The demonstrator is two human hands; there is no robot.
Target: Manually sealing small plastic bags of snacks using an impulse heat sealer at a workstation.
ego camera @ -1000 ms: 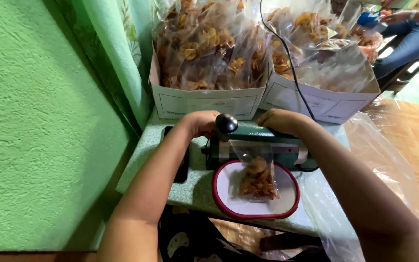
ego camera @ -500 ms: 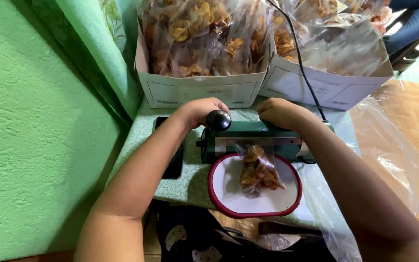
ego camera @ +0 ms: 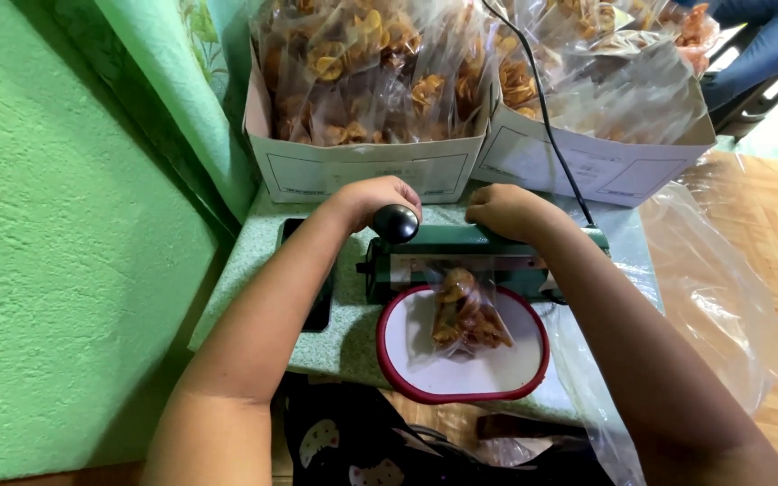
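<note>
A green heat sealer [ego camera: 483, 241] stands on the speckled table [ego camera: 254, 270]. My left hand [ego camera: 373, 200] is curled over its handle, just behind the black knob [ego camera: 395, 223]. Further right on the pressing arm, my right hand [ego camera: 502, 210] sits closed and pushing down. A small clear bag of brown fried snacks [ego camera: 465, 315] lies on a white plate with a red rim [ego camera: 395, 369]. The bag's top edge is caught under the sealer's arm.
Two white cardboard boxes [ego camera: 362, 171] [ego camera: 587, 166] full of filled snack bags stand behind the sealer. A black cable [ego camera: 551, 126] runs up between them. A black phone [ego camera: 321, 310] lies under my left forearm. Loose clear plastic [ego camera: 722, 297] hangs at the right. A green wall [ego camera: 65, 252] is at the left. Another person's leg [ego camera: 772, 40] shows top right.
Both hands stay pressed on the sealer and the bag stays on the plate. Only my viewpoint has shifted, with the boxes now higher in view.
</note>
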